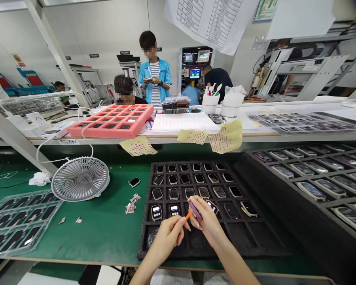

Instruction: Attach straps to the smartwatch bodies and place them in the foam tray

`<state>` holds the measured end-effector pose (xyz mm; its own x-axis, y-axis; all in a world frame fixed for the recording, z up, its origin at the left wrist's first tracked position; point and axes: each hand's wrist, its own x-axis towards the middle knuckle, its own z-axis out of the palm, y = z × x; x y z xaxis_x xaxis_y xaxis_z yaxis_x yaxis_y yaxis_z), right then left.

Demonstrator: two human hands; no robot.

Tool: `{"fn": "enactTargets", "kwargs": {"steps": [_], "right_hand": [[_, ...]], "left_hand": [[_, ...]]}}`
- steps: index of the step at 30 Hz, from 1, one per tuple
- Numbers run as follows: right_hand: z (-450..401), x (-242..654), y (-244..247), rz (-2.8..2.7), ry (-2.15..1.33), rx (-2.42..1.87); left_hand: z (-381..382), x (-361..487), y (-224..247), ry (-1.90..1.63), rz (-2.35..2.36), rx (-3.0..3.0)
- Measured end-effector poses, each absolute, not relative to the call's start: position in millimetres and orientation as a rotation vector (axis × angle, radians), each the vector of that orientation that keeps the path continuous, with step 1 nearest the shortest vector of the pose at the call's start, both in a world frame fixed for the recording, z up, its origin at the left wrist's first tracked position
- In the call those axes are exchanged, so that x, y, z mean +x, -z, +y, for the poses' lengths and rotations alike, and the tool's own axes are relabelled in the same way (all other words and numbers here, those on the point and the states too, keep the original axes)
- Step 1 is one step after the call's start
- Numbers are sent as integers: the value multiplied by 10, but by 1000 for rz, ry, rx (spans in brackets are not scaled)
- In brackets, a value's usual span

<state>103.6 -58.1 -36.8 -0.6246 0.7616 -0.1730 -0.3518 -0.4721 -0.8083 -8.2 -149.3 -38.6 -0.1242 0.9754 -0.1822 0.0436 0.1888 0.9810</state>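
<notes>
My right hand (209,221) grips a small watch with a purple case (195,209), tilted up above the black foam tray (240,236). Pinched in my left hand (169,234) is a thin orange stick (189,215), its tip at or close to the watch's edge; whether they touch I cannot tell. Behind my hands, rows of watches sit in the tray's compartments. Two of these, a watch (156,213) and its neighbour (174,210), have lit screens. To the right lie a purple watch case (231,211) and a tilted pale watch (249,209).
A round grey fan (81,178) stands left, behind a clear tray (23,225). Small paper scraps (132,204) and a single watch (134,182) lie on the green mat. Another foam tray (269,178) rises at right. A shelf (166,139) crosses ahead, bearing a red tray (106,132).
</notes>
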Motion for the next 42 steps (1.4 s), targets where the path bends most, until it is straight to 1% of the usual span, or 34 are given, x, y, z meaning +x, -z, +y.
{"fn": "enactTargets", "kwargs": {"steps": [7, 17, 23, 29, 32, 37, 40, 42], "right_hand": [[-651, 980, 345, -577, -2448, -476], [-670, 951, 363, -322, -2423, -571], [-654, 943, 357, -382, -2428, -615], [-766, 897, 367, -746, -2091, -771], [-837, 872, 377, -929, -1987, -843], [-841, 863, 402, -1233, -1781, -802], [-740, 919, 404, -1348, -1731, -777], [-614, 1008, 403, -1290, -1732, -872]], "left_hand": [[-1482, 2, 358, -1208, 1378, 1032], [-1477, 51, 430, -1253, 1353, 987], [-1444, 25, 434, -1251, 1368, 923], [-1420, 5, 381, -1419, 1473, 964], [-1418, 20, 417, -1474, 1531, 1012], [-1433, 15, 507, -1481, 1516, 999], [-1500, -79, 492, -1480, 1505, 960], [-1590, -238, 458, -1522, 1547, 876]]}}
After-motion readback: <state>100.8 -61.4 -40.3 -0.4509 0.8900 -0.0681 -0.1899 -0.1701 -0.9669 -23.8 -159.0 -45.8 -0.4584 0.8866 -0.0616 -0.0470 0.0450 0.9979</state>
